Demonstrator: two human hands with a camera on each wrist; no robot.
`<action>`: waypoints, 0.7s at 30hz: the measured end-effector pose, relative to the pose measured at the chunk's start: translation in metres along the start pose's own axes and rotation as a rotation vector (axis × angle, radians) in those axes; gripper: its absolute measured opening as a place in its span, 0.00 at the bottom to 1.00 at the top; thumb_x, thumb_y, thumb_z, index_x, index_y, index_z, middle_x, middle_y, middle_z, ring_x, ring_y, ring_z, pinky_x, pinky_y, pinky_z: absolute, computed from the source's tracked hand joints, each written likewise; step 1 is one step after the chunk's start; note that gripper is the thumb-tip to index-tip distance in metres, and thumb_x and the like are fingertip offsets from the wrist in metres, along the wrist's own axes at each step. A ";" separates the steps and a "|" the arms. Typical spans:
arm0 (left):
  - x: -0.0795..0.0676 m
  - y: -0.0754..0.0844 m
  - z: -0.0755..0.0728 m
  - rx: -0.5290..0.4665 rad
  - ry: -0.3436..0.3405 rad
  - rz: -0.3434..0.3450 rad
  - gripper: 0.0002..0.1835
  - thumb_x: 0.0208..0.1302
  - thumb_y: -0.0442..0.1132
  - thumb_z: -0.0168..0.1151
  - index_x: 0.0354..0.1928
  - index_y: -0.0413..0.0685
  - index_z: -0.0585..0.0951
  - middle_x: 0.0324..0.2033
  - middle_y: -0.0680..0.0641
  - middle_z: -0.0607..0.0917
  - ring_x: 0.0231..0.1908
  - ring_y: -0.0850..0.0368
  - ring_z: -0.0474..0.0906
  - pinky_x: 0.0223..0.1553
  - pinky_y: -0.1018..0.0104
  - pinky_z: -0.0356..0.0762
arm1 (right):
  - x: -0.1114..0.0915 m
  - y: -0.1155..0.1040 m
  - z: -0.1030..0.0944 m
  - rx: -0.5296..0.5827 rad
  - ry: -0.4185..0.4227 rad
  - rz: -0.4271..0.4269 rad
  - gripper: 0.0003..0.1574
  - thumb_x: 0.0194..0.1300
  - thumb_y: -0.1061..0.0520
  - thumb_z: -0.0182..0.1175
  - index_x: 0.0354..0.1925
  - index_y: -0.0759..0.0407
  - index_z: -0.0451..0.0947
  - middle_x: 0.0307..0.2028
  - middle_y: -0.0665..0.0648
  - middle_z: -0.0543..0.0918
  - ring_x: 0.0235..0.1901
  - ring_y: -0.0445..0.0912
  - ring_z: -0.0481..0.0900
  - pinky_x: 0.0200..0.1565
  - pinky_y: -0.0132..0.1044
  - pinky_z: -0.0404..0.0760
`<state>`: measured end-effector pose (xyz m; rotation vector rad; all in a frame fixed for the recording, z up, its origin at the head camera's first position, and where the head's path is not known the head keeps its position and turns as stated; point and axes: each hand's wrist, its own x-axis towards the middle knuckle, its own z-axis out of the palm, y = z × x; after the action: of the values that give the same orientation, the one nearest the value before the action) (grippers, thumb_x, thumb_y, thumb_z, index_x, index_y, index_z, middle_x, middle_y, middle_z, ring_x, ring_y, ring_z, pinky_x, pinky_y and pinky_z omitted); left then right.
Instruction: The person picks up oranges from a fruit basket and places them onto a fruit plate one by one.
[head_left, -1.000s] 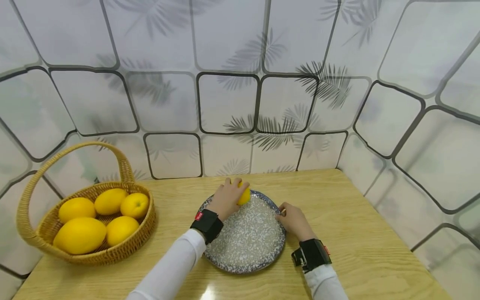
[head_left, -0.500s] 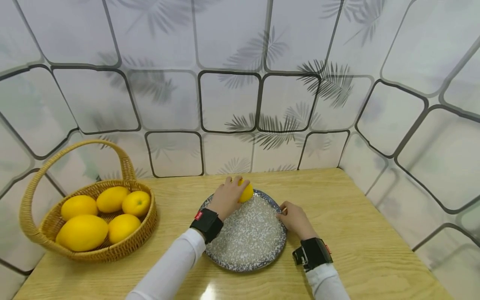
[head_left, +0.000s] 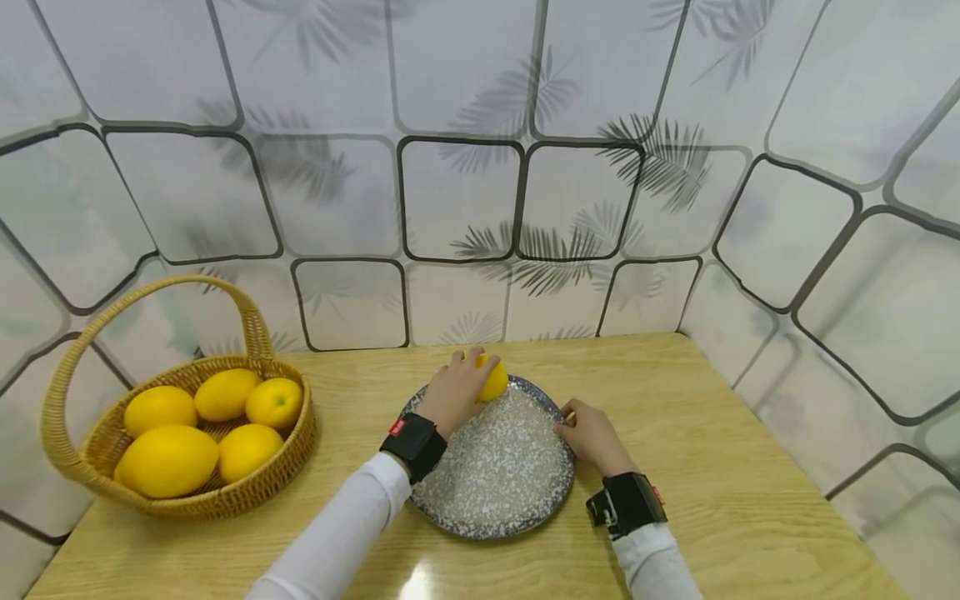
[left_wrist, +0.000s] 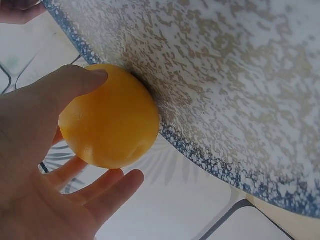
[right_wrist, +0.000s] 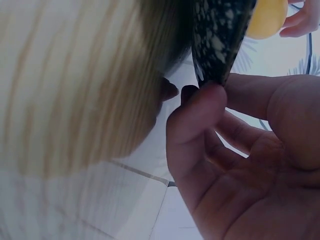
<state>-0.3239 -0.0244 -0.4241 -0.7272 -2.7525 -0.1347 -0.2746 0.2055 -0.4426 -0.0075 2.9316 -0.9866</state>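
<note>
My left hand (head_left: 454, 390) holds a smooth yellow lemon (head_left: 493, 380) at the far rim of a round speckled plate (head_left: 495, 467). In the left wrist view the thumb lies on top of the lemon (left_wrist: 112, 120), with fingers curved beneath and behind it; the fruit's side is against the plate's surface by its blue edge. On the plate's right side, my right hand (head_left: 592, 435) pinches the rim. The right wrist view has thumb and forefinger at the dark speckled rim (right_wrist: 215, 45), the remaining fingers curled below. Much of the lemon is hidden by the left hand in the head view.
A wicker basket (head_left: 296, 454) with a tall arched handle stands to the left, holding several yellow fruits (head_left: 167, 461). The wooden table (head_left: 720, 467) meets a patterned wall (head_left: 457, 300) at the back and another on the right.
The lemon in my left hand has shifted very slightly to the right. My right hand keeps its pinch on the plate rim. The head view has tilted down a little.
</note>
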 end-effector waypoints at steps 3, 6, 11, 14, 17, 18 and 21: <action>-0.001 0.001 -0.003 -0.004 -0.015 -0.005 0.39 0.57 0.45 0.78 0.70 0.54 0.71 0.67 0.40 0.74 0.62 0.40 0.76 0.51 0.50 0.86 | 0.001 0.002 0.001 0.002 -0.007 0.002 0.14 0.70 0.62 0.62 0.50 0.70 0.76 0.35 0.64 0.84 0.28 0.48 0.78 0.27 0.37 0.76; -0.002 0.001 -0.005 -0.005 -0.034 -0.012 0.39 0.57 0.45 0.78 0.70 0.55 0.71 0.67 0.41 0.73 0.61 0.40 0.76 0.52 0.50 0.86 | 0.002 0.003 0.002 0.005 -0.012 -0.001 0.14 0.71 0.62 0.61 0.51 0.70 0.76 0.35 0.64 0.84 0.28 0.48 0.78 0.27 0.37 0.77; -0.004 0.000 -0.009 -0.010 -0.050 -0.028 0.39 0.57 0.43 0.78 0.71 0.54 0.72 0.68 0.41 0.72 0.61 0.40 0.76 0.53 0.49 0.85 | 0.003 0.003 0.000 0.003 -0.014 -0.001 0.15 0.71 0.61 0.61 0.52 0.70 0.76 0.35 0.64 0.84 0.28 0.48 0.78 0.26 0.37 0.76; -0.007 -0.001 -0.009 -0.016 -0.047 -0.036 0.39 0.58 0.43 0.77 0.71 0.53 0.72 0.69 0.40 0.72 0.62 0.39 0.75 0.53 0.48 0.85 | 0.004 0.005 0.001 0.003 -0.017 -0.004 0.16 0.70 0.61 0.62 0.52 0.70 0.75 0.35 0.64 0.83 0.26 0.48 0.78 0.25 0.37 0.76; -0.011 -0.002 -0.012 -0.020 -0.041 -0.039 0.39 0.58 0.42 0.77 0.71 0.52 0.72 0.69 0.39 0.73 0.61 0.39 0.76 0.53 0.48 0.85 | 0.005 0.006 0.001 0.003 -0.018 -0.006 0.16 0.70 0.61 0.62 0.52 0.70 0.75 0.34 0.64 0.83 0.26 0.47 0.78 0.24 0.37 0.76; -0.012 -0.002 -0.013 -0.020 -0.044 -0.042 0.39 0.58 0.42 0.77 0.71 0.52 0.72 0.69 0.39 0.73 0.61 0.39 0.76 0.53 0.49 0.85 | 0.005 0.006 0.001 0.004 -0.017 -0.006 0.16 0.70 0.61 0.62 0.51 0.70 0.75 0.34 0.64 0.83 0.26 0.47 0.78 0.24 0.37 0.76; -0.016 -0.003 -0.017 -0.011 -0.049 -0.042 0.38 0.58 0.41 0.77 0.71 0.52 0.72 0.68 0.39 0.74 0.60 0.40 0.77 0.51 0.50 0.86 | 0.004 0.004 0.001 0.011 -0.022 -0.002 0.16 0.70 0.62 0.61 0.52 0.71 0.75 0.34 0.64 0.83 0.26 0.47 0.78 0.24 0.37 0.76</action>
<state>-0.3083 -0.0375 -0.4129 -0.6848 -2.8170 -0.1422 -0.2783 0.2080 -0.4456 -0.0203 2.9072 -0.9960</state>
